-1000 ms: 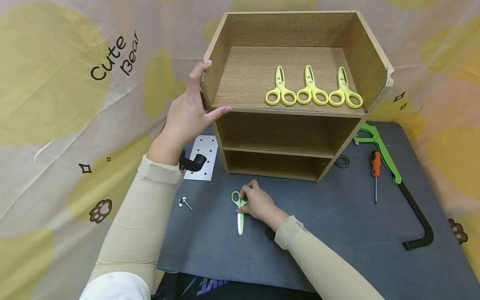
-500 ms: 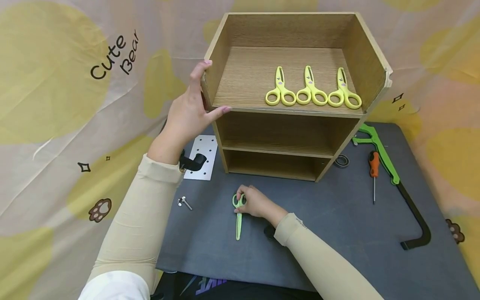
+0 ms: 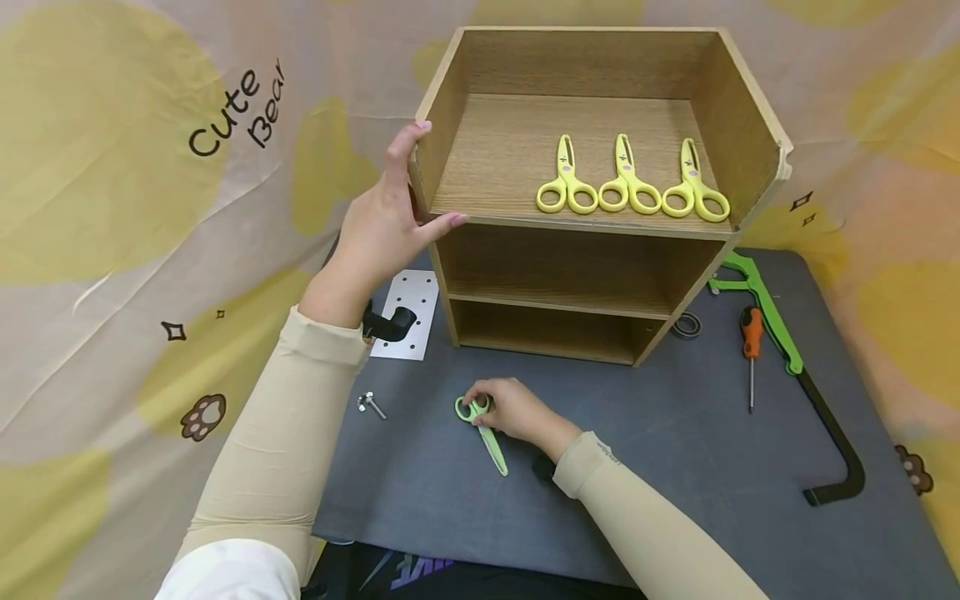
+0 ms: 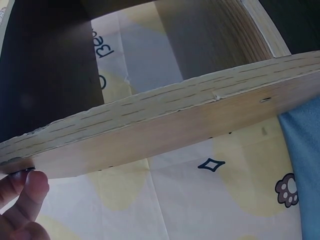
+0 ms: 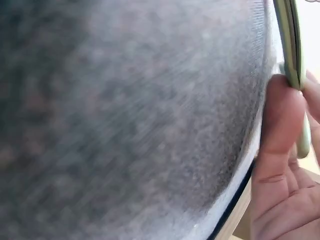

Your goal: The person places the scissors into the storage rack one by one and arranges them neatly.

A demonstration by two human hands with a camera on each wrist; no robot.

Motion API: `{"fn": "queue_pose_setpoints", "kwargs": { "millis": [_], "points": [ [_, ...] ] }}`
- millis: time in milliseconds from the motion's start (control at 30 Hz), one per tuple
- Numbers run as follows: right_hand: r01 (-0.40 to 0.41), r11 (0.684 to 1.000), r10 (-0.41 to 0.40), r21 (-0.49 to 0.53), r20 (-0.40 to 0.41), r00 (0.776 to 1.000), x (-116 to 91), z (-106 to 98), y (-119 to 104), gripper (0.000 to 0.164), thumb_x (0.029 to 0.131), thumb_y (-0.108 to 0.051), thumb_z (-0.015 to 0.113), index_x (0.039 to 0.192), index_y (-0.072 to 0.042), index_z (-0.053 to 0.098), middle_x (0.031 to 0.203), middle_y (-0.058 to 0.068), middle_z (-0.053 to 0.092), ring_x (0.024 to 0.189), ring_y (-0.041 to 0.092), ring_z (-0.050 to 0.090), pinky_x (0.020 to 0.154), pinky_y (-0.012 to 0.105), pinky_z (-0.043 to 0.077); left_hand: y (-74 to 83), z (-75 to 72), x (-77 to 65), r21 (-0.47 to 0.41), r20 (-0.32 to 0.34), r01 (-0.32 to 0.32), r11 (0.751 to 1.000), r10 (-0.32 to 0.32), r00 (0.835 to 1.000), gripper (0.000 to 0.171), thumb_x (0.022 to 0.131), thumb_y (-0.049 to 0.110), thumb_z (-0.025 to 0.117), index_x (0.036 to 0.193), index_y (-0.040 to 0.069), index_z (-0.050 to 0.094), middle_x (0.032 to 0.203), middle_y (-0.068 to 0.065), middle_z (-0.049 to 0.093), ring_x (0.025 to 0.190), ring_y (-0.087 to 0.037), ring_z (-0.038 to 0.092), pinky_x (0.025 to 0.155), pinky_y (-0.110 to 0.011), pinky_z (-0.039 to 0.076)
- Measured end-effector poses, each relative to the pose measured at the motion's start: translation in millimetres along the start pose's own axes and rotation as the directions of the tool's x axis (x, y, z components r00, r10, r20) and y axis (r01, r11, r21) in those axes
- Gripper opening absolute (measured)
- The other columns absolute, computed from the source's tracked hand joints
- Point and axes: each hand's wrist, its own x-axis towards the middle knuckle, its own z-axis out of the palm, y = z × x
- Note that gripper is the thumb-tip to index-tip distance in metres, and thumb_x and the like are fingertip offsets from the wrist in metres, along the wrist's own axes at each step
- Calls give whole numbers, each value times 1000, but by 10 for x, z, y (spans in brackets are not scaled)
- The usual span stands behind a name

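Observation:
A pale green pair of scissors [image 3: 492, 448] is pinched near its handle loops by my right hand [image 3: 517, 412], low over the dark table, its blades slanting down to the right. In the right wrist view, thumb and fingers clasp the scissors [image 5: 290, 42] edge-on. My left hand [image 3: 384, 227] grips the left side panel of a wooden shelf unit [image 3: 581, 223], thumb over the front edge. The left wrist view shows the fingertips [image 4: 36, 187] at that panel's edge. Three yellow scissors [image 3: 628, 190] lie in a row on the unit's upper shelf, blades pointing back.
On the grey table [image 3: 600, 492], a white perforated plate [image 3: 412, 292] and bolts [image 3: 371, 405] lie left. To the right are a black ring-shaped coil [image 3: 686, 326], an orange screwdriver [image 3: 751, 333] and a green-handled hacksaw [image 3: 780, 325]. A patterned cloth [image 3: 112, 208] hangs behind.
My right hand has turned the green scissors, so the blades swing from pointing straight toward me to slanting right. The hand shifted slightly nearer the body. The left hand keeps its grip.

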Motion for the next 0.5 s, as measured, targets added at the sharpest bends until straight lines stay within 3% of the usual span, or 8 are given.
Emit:
{"fn": "queue_pose_setpoints", "kwargs": {
  "millis": [133, 500],
  "points": [
    [60, 998, -60, -5, -25, 998, -54, -69, -31, 33, 91, -5, 82, 121, -12, 73, 98, -3, 62, 79, 13, 54, 71, 29, 48, 17, 8, 1, 0, 8, -6, 1000, 6, 1000, 101, 92, 51, 79, 159, 33, 6, 87, -15, 52, 66, -34, 52, 64, -44, 43],
    [157, 987, -160, -29, -201, 967, -191, -464, -428, 53, 90, 0, 82, 136, -16, 63, 112, -1, 65, 96, 16, 65, 83, 34, 57, 0, -4, -17, 4, -5, -17, 1000, 17, 1000, 100, 92, 51, 78, 159, 32, 6, 90, -15, 53, 67, -34, 53, 64, -44, 44]
  ]
}}
